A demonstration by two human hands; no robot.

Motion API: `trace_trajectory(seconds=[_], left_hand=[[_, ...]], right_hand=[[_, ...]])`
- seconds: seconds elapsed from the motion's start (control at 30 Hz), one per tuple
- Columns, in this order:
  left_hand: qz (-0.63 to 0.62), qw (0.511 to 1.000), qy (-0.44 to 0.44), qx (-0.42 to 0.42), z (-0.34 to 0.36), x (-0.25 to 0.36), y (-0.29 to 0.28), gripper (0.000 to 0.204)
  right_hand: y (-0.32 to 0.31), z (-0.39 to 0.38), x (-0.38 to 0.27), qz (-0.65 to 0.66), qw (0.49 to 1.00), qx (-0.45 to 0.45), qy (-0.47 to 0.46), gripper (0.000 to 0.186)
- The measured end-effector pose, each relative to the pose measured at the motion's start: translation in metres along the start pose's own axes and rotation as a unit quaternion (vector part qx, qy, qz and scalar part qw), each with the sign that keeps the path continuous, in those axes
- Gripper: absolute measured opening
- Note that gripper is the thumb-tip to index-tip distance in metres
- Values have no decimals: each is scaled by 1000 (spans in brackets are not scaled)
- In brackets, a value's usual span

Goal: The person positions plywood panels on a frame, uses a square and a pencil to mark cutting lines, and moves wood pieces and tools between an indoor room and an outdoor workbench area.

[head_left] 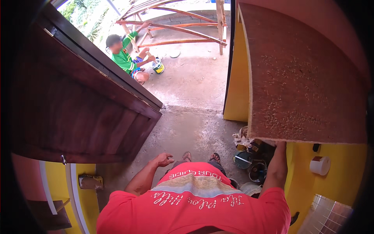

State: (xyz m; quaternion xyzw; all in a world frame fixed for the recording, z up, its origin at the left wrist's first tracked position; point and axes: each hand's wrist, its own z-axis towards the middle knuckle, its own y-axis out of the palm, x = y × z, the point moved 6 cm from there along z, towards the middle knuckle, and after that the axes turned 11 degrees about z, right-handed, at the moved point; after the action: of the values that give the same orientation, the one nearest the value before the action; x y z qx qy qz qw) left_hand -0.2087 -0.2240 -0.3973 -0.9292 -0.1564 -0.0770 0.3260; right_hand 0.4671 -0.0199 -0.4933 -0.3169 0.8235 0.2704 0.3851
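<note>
My left hand (164, 159) hangs beside my body over the concrete floor (183, 128), its fingers loosely bent and nothing visible in them. My right forearm (276, 171) reaches forward to the near edge of a brown wooden board (307, 78) strewn with small pale bits. Beneath that edge the fingers of my right hand are hidden, along with whatever they touch. Close to the right arm, a dark green round lid or container (242, 160) and an open can (257, 171) stand on the floor, with crumpled pale cloth (242, 137) beyond them.
A dark wooden door (85, 105) stands ajar at left. Beyond the doorway, a person in a green top (124, 58) sits by a paint bucket (157, 66), one hand on a wooden frame (179, 25). A white tub (320, 165) sits at right near the yellow wall.
</note>
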Motion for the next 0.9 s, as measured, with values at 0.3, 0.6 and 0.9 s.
trace_trajectory(seconds=[0.3, 0.6, 0.9], left_hand=[[14, 999, -28, -42, -17, -20, 19, 54], [38, 995, 86, 35, 29, 7, -18, 49], [4, 999, 50, -3, 0, -39, 21, 48]], right_hand=[[11, -12, 20, -52, 998, -32, 33, 30], [55, -11, 9, -63, 992, -109, 3, 27], [8, 14, -44, -29, 999, -28, -31, 24]])
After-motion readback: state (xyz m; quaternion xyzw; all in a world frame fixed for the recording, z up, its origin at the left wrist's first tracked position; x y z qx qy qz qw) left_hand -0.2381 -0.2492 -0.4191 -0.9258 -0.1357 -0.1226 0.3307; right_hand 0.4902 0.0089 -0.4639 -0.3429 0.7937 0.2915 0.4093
